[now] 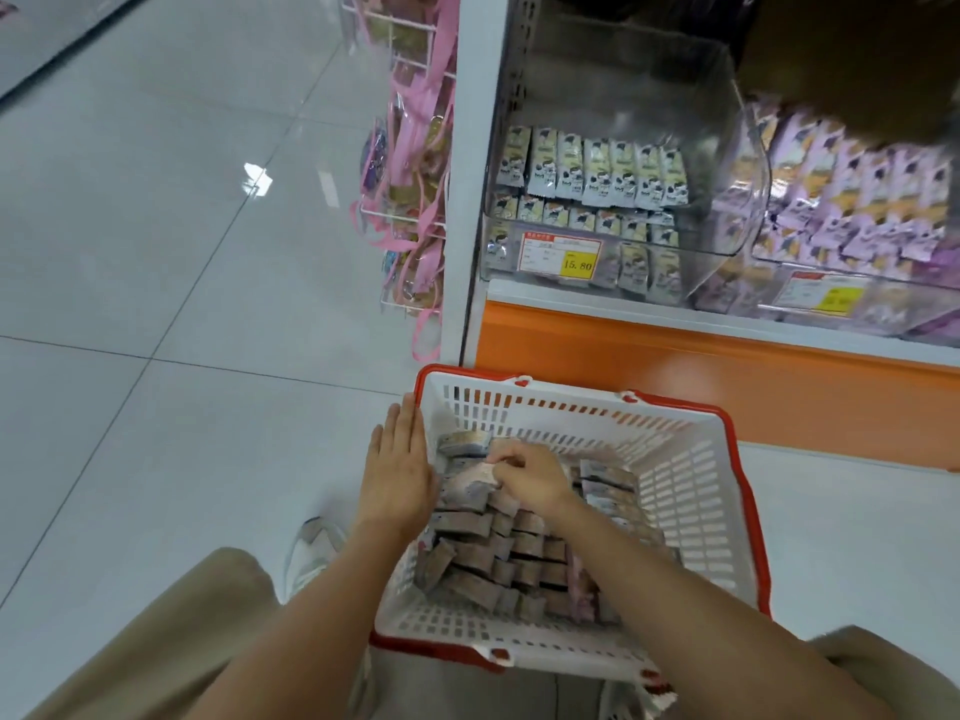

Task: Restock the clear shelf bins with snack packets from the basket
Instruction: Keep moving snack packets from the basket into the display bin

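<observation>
Flat left hand [397, 470] against basket [693, 491], right hand [530, 472] pinching a packet [467, 484] inside; clear bin [719, 122], pink-strap rack [410, 215] beyond

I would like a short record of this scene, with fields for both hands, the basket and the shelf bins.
left hand: flat, fingers straight, at the left edge of the basket
right hand: inside basket, fingers curled on snack packets
basket: white, red rim, on floor, holds packet rows
left bin: clear, partly filled, price tag 15.80
right bin: purple packets
</observation>
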`<state>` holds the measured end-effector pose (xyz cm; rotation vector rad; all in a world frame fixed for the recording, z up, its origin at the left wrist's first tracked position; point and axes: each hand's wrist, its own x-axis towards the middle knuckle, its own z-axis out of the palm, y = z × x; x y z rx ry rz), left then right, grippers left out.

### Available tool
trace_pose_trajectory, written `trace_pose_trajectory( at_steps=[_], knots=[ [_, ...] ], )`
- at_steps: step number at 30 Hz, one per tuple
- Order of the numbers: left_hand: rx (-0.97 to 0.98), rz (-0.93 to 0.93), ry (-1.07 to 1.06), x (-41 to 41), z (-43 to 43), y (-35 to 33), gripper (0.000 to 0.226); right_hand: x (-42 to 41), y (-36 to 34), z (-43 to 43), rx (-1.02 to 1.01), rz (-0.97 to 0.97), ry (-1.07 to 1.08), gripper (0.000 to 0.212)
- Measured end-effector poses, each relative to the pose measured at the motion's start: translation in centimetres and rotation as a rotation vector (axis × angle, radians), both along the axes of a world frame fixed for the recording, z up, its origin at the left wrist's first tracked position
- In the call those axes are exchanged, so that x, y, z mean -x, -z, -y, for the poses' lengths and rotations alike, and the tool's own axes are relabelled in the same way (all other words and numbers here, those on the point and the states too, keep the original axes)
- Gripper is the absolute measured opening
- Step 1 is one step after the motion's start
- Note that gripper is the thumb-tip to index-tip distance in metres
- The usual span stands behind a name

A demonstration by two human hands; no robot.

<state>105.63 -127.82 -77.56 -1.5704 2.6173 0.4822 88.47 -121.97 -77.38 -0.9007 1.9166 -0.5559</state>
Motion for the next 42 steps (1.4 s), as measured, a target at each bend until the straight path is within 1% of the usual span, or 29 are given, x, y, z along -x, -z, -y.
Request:
trace_pose_trajectory(
  at_steps=[2,5,8,10,12,15,17,21,25,27,28,30,32,34,36,38,40,42],
  knots=[
    [-0.012,-0.057,0.083,0.9,0.1,-1.4,0.069,0.4,-2.3,0.4,0.053,0.023,0.071,0.019],
    [-0.109,-0.275,0.196,2.5,0.2,-3.9,0.061,1.1,-5.7,0.7,0.176,0.115,0.173,0.016],
    [-0.276,-0.527,0.135,3.6,0.2,-6.0,0.043,1.9,-9.1,0.6,0.282,0.195,0.200,0.016],
    [-0.355,-0.650,0.076,4.2,0.4,-7.1,0.027,2.3,-11.1,0.3,0.344,0.223,0.174,0.016],
    [-0.435,-0.757,0.005,4.6,0.6,-8.2,0.018,2.8,-12.6,-0.1,0.419,0.252,0.169,0.021],
    [-0.549,-0.952,-0.146,5.1,0.8,-10.2,0.014,3.5,-14.1,-1.0,0.478,0.151,0.123,0.029],
    [-0.653,-1.066,-0.225,5.2,0.9,-11.4,0.019,3.8,-14.5,-1.9,0.504,0.108,0.063,0.031],
    [-0.805,-1.196,-0.235,5.8,0.9,-13.5,0.024,3.6,-14.8,-3.5,0.580,0.001,-0.083,0.027],
    [-0.861,-1.281,-0.197,6.6,0.7,-15.4,0.022,3.7,-15.6,-3.9,0.668,-0.096,-0.076,0.022],
    [-0.785,-1.224,-0.190,7.5,1.0,-16.2,0.022,4.1,-16.4,-3.6,0.690,-0.128,-0.030,0.022],
    [-0.679,-1.151,-0.175,8.0,1.2,-16.6,0.022,4.4,-16.9,-3.4,0.705,-0.146,0.002,0.022],
    [-0.366,-0.960,-0.085,8.8,1.9,-17.4,0.030,5.4,-18.2,-2.9,0.741,-0.196,0.071,0.021],
    [-0.030,-0.810,0.085,9.2,2.6,-18.2,0.041,6.8,-19.6,-2.1,0.763,-0.275,0.128,0.022],
    [0.188,-0.679,0.240,9.5,3.4,-18.8,0.052,8.5,-20.9,-1.0,0.750,-0.364,0.184,0.024],
    [0.298,-0.493,0.326,10.0,4.2,-18.9,0.062,10.1,-21.9,0.1,0.712,-0.455,0.231,0.026],
    [0.358,-0.300,0.357,10.5,5.0,-18.4,0.069,11.6,-22.7,1.3,0.654,-0.601,0.234,0.027],
    [0.378,-0.187,0.350,10.8,5.7,-17.8,0.077,12.7,-23.3,2.7,0.604,-0.717,0.225,0.030],
    [0.413,-0.133,0.337,10.9,6.1,-16.9,0.081,13.6,-23.7,4.2,0.539,-0.806,0.205,0.030]
  ],
)
